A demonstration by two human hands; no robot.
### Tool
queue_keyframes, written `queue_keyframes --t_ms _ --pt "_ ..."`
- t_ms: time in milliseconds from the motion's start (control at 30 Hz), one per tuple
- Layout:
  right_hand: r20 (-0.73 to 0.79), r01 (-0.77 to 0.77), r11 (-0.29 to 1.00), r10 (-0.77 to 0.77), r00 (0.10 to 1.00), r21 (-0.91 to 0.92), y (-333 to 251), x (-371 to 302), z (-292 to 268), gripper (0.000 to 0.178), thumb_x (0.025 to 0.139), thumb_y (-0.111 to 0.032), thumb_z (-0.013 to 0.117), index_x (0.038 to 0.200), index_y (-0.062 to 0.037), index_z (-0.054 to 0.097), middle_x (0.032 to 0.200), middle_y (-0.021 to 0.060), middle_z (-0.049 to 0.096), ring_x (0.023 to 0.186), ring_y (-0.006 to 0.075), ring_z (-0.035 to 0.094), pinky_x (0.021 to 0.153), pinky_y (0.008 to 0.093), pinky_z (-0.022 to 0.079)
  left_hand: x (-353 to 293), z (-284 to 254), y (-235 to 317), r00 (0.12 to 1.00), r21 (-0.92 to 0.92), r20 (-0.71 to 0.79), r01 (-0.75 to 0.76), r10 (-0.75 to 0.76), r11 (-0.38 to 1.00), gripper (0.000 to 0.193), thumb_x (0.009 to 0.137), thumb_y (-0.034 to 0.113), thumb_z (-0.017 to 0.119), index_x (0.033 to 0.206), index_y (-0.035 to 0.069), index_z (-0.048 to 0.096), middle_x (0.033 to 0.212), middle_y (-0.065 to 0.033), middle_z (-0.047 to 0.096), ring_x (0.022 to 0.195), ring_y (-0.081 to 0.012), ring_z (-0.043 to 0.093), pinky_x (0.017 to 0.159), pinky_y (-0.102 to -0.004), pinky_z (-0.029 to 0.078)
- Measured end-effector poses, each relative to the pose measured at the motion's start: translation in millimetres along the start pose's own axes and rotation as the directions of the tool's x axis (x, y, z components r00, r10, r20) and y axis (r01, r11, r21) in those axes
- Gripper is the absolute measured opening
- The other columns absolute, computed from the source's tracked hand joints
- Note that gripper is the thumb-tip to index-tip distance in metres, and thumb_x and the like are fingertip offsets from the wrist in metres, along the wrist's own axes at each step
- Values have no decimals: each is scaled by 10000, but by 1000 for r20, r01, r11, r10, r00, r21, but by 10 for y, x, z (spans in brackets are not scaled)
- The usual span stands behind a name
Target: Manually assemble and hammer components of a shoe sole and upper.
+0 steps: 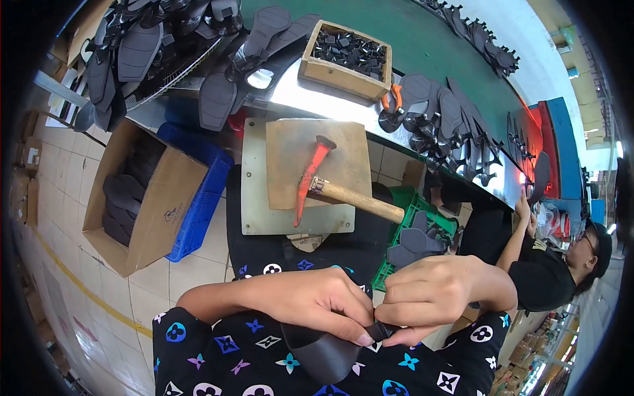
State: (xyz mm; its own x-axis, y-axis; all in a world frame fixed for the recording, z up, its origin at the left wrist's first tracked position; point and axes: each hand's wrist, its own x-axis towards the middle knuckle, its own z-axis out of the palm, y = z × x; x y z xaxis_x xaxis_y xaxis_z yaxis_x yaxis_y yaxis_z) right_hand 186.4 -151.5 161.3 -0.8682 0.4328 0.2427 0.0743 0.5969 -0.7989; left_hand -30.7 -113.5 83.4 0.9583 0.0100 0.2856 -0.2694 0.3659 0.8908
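Observation:
Close to my body I hold a black shoe sole (327, 358), its broad curved end hanging below my fingers. My left hand (320, 300) is closed around it, the thumb pressed along its upper side. My right hand (439, 290) is closed at the narrow heel end, with thumb and fingers pinching there; whether a small piece is also between them is hidden. Beyond my hands, a hammer (353, 198) with a red head and wooden handle lies on a tan board (284, 158). That board rests on a pale plate (254, 198) over my lap.
A wooden box (343, 82) of small black pieces stands on the workbench (290, 86), near orange-handled pliers (391, 99) and piled soles (442, 119). At left are a carton (158, 218) and a blue crate (191, 231); at right, a green crate (403, 198). A co-worker (548, 277) sits at right.

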Motion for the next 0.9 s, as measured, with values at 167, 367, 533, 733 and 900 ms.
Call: queue_keyframes --t_ms 167,367,533,733,900 --pt "-152 -14 1000 11 988 -19 72 -70 -11 323 886 -151 737 1070 88 622 921 157 614 771 279 614 654 351 512 6 -19 113 997 85 -80 27 -20 996 249 951 198 653 931 -46 695 789 -132 605 741 -253 612 659 -352 447" --pt "-318 -32 979 96 943 200 125 -266 246 348 922 -147 687 1126 119 595 1085 212 602 901 352 599 784 419 497 52 -6 142 985 97 -163 81 -64 992 267 967 216 642 979 -48 682 840 -132 615 748 -249 611 676 -358 450" --pt "-397 66 980 13 918 185 231 -394 407 341 942 -140 656 1140 128 580 1103 218 587 918 354 584 789 425 485 124 -18 115 981 32 -114 158 -154 987 270 976 221 634 964 -44 681 814 -121 608 749 -234 607 682 -357 439" --pt "-458 31 974 76 886 223 224 -479 442 349 895 -244 733 1040 69 677 1006 143 684 857 280 643 732 350 519 181 45 133 972 82 -134 203 -191 976 260 974 211 634 969 -45 679 804 -119 610 750 -231 607 681 -355 442" --pt "-469 15 974 96 878 227 212 -517 461 360 874 -237 753 1035 77 683 994 146 693 846 288 649 723 354 521 199 94 145 968 85 -172 197 -181 977 251 972 203 637 987 -43 681 828 -119 629 765 -229 616 695 -351 453"
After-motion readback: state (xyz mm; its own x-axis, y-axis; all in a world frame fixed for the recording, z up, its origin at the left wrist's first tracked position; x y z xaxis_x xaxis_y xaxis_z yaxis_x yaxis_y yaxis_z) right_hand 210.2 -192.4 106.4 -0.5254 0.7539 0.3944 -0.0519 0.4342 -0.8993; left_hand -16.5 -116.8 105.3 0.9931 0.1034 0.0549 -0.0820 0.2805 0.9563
